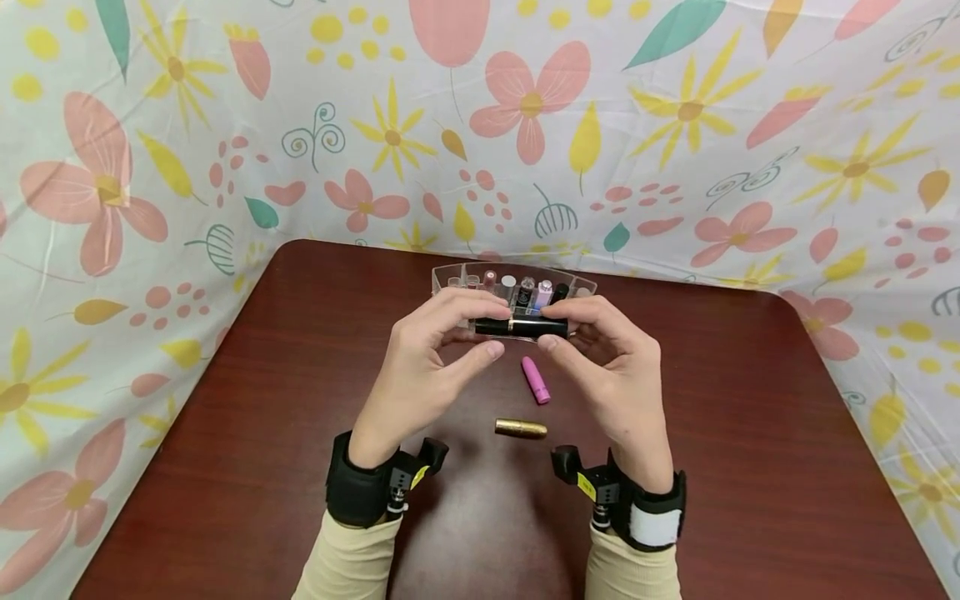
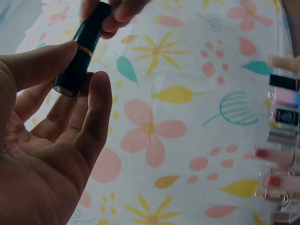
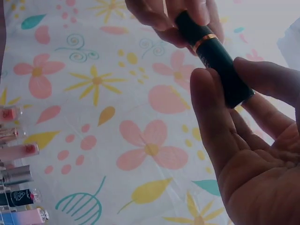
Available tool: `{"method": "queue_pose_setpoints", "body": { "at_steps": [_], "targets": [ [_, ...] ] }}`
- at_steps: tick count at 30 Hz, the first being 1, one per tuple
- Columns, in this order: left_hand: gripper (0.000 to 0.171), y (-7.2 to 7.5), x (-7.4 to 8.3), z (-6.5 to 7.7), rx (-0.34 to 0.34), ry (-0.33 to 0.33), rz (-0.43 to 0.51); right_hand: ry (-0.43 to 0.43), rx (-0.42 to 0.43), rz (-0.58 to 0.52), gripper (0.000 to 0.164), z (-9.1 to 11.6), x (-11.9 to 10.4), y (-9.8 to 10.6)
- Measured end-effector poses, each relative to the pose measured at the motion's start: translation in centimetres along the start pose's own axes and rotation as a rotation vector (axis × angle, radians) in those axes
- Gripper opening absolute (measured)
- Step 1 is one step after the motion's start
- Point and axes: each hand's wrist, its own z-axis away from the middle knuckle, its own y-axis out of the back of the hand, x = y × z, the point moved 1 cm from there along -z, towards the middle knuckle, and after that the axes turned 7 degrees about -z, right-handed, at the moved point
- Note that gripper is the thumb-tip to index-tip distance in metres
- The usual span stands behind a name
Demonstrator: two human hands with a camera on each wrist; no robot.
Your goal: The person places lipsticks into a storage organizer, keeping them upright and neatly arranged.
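A black lipstick tube point(image 1: 522, 326) with a thin gold band is held level in the air between both hands. My left hand point(image 1: 427, 354) pinches its left end between thumb and fingers, near the band. The other end is pinched by my right hand point(image 1: 615, 367). In the left wrist view the lipstick tube point(image 2: 82, 51) slants, its round base showing at the lower end. Thumb and forefinger press on opposite sides of the tube point(image 3: 218, 61) in the right wrist view.
Behind the hands stands a clear organizer point(image 1: 447, 272) with several lipsticks upright in it. A pink lipstick point(image 1: 536, 381) and a gold lipstick point(image 1: 521, 428) lie on the brown table point(image 1: 247, 400) in front of it. A flowered cloth point(image 1: 292, 167) hangs around the table.
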Motion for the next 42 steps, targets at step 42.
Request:
{"method": "queue_pose_setpoints", "body": {
  "at_steps": [42],
  "targets": [
    [0.025, -0.01, -0.65, 0.06, -0.005, 0.014, -0.129, -0.031, -0.085, 0.019, 0.031, -0.13, 0.61, -0.34]
  ]
}}
